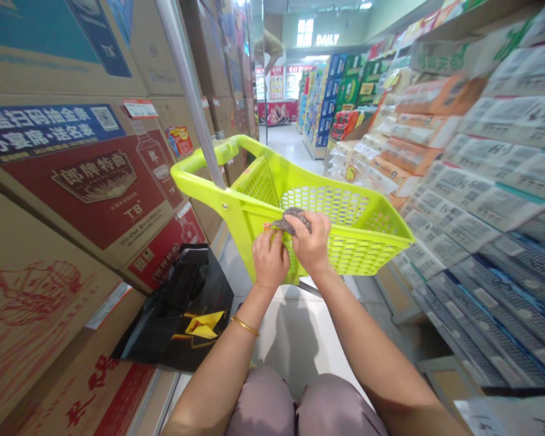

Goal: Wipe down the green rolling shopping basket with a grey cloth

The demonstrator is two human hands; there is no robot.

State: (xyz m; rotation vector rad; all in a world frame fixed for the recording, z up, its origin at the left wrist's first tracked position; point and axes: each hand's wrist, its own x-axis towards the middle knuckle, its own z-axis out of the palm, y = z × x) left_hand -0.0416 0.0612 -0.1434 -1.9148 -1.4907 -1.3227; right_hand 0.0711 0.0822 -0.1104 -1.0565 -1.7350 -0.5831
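A lime-green plastic shopping cart basket point(363, 242) stands in the aisle in front of me. My right hand point(312, 241) is closed on a grey-brown rag point(294, 217) and presses it against the basket's near rim. My left hand point(269, 259) is right beside it, its fingers pinched on the rag's left end against the basket wall. A gold bangle point(245, 326) sits on my left wrist. My knees show at the bottom of the view.
Stacked cardboard cartons point(91, 181) with red print wall the left side. A black bag point(181, 315) leans at their base. Shelves of boxed goods point(481, 181) line the right. A metal pole point(191, 91) rises by the cart. The white floor aisle point(290, 142) runs ahead.
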